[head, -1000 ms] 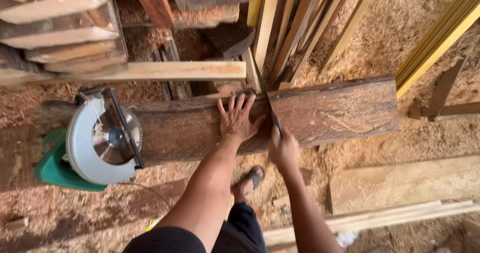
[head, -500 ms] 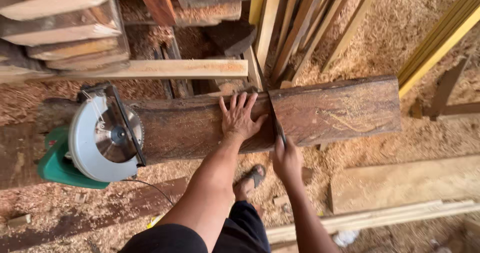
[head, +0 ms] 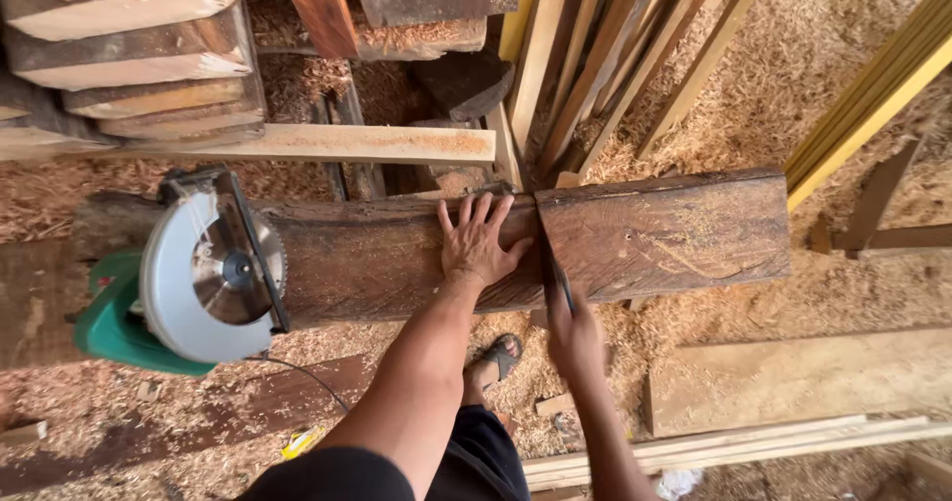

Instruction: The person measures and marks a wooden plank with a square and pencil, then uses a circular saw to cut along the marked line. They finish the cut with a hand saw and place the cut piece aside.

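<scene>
A thick, dark, weathered plank (head: pixel 645 238) is seen lying crosswise above the sawdust-covered floor (head: pixel 813 84), its far edge near a pale lath (head: pixel 327 144) that runs parallel behind it. The left hand (head: pixel 478 243) is pressed flat on the plank's top face, fingers spread and pointing away from the body, so its grip is open and nothing is clasped. The right hand (head: pixel 575 337) is held at the near edge of the plank, just right of the left hand, and its grip is closed around a thin dark tool (head: pixel 552 263), whose kind cannot be told. The tool is laid across the plank along a dark line running from the near edge to the far edge. At the plank's left end a circular saw (head: pixel 198 278) with a silver blade guard and green body is rested, well apart from both hands. A sandalled foot (head: pixel 496 357) is visible below the plank, between the two forearms. Stacked timbers (head: pixel 129 55) are piled at upper left, and slanted battens (head: pixel 615 55) are leaned behind
</scene>
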